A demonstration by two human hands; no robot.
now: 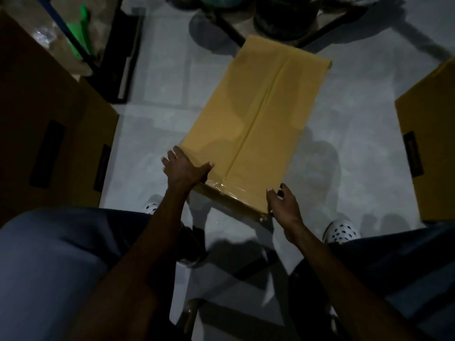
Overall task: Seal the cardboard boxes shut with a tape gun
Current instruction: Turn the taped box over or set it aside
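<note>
Both hands are on the near end of the cardboard box [256, 124], which lies on the floor [152, 99] between my feet. My left hand [183, 168] presses flat on its near left corner, fingers spread. My right hand [283, 205] cups the near right corner, fingers loosely curved, perhaps just touching. Clear tape [248, 148] runs along the centre seam. More boxes [56, 134] stand on either side.
</note>
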